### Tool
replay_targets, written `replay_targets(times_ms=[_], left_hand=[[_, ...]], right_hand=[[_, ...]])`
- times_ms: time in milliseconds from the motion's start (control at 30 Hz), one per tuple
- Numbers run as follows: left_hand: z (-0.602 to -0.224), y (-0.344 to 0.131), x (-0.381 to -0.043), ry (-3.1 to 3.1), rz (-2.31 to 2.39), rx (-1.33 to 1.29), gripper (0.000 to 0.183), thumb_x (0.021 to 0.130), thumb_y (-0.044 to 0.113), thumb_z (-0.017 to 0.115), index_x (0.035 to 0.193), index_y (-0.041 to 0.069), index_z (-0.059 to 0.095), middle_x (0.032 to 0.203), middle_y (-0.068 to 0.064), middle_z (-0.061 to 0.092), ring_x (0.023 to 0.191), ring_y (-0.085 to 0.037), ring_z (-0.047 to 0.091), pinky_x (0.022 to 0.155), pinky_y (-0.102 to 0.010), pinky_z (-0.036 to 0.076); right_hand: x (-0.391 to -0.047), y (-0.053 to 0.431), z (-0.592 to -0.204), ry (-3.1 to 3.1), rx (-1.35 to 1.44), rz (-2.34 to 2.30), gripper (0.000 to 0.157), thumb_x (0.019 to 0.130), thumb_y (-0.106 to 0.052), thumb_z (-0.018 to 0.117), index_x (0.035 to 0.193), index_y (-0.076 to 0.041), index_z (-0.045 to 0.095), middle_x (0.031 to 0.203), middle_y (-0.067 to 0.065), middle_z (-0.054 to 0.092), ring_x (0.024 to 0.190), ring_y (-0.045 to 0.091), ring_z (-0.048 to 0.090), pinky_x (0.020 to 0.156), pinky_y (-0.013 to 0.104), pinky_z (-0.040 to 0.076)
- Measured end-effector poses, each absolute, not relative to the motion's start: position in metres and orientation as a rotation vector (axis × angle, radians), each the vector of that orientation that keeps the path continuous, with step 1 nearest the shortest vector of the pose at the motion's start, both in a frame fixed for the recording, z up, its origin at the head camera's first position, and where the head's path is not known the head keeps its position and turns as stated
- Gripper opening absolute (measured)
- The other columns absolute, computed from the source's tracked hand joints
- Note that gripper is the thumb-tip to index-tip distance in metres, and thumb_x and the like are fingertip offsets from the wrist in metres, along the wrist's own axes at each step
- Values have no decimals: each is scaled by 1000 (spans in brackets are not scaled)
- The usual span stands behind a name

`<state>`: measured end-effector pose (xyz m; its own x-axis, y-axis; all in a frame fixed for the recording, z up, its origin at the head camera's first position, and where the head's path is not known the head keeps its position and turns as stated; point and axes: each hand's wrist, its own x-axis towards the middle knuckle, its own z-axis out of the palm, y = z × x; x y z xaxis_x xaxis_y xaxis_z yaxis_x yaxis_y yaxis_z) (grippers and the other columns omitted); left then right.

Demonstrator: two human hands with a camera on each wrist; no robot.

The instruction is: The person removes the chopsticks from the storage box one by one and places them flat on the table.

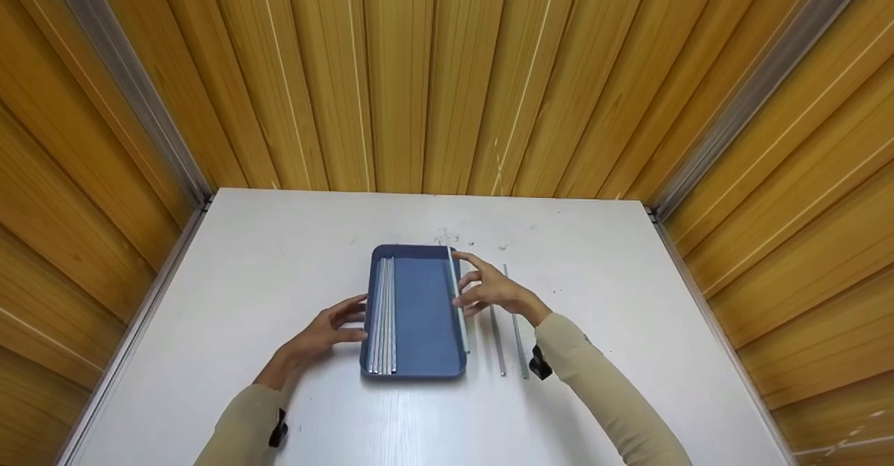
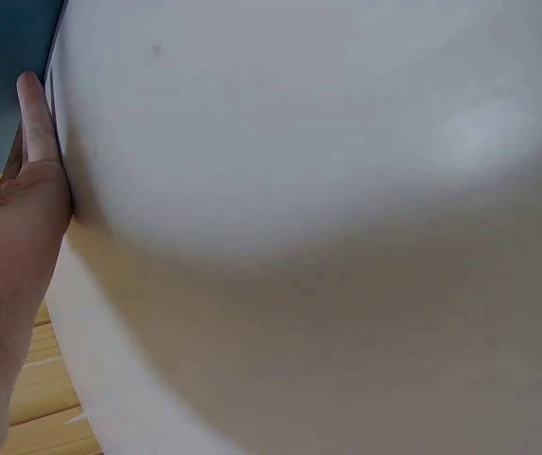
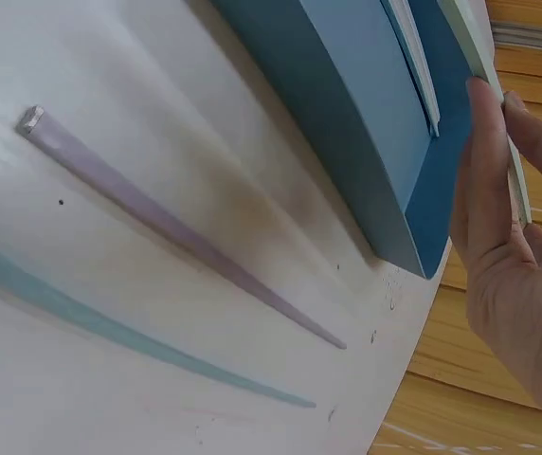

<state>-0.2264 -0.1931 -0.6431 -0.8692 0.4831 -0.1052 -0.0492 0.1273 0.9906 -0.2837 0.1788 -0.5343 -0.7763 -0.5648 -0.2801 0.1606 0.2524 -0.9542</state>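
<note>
A blue rectangular tray (image 1: pixel 422 312) lies on the table with several thin, pale sticks (image 1: pixel 384 316) side by side along its left wall. My left hand (image 1: pixel 325 330) touches the outside of that wall, its fingers and thumb extended. Over the tray's right edge, my right hand (image 1: pixel 492 290) pinches a thin pale green stick (image 3: pixel 470 38) between thumb and fingers. The held stick runs lengthwise along the right rim. Just right of the tray, a lilac stick (image 3: pixel 186 242) with a silvery end and a teal stick (image 3: pixel 138 338) lie roughly parallel on the table.
The white table (image 1: pixel 279 263) has small dark specks and marks behind the tray. Yellow wood-look panels (image 1: pixel 433 82) stand at the back and both sides, with grey metal posts (image 1: pixel 133 68) at the corners.
</note>
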Motion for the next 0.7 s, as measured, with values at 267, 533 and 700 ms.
replay_targets(times_ms=[267,533,700], left_hand=[[-642,-193,-226,2009,1786,433,80,95,14,74,162,11,30,160,-22,39,145,-39,43,121,-56,32],[-643,-194,-226,2008,1785,440,81,94,14,74,161,11,30,159,-22,40,144,-39,44,120,-53,35],[-644,-195,-226,2004,1788,416,79,94,12,73,161,12,31,160,-21,40,145,-38,43,120,-54,34]], right_hand=[[-285,223,-535,2002,-325,-1555,97,88,8,73,164,-17,18,107,13,55,84,18,71,73,38,65],[-285,273,-543,2062,-244,-1522,97,90,6,72,165,-13,13,112,16,56,85,18,69,76,38,64],[-283,295,-551,2063,-224,-1490,96,91,6,70,164,-9,9,111,15,56,85,18,70,76,37,64]])
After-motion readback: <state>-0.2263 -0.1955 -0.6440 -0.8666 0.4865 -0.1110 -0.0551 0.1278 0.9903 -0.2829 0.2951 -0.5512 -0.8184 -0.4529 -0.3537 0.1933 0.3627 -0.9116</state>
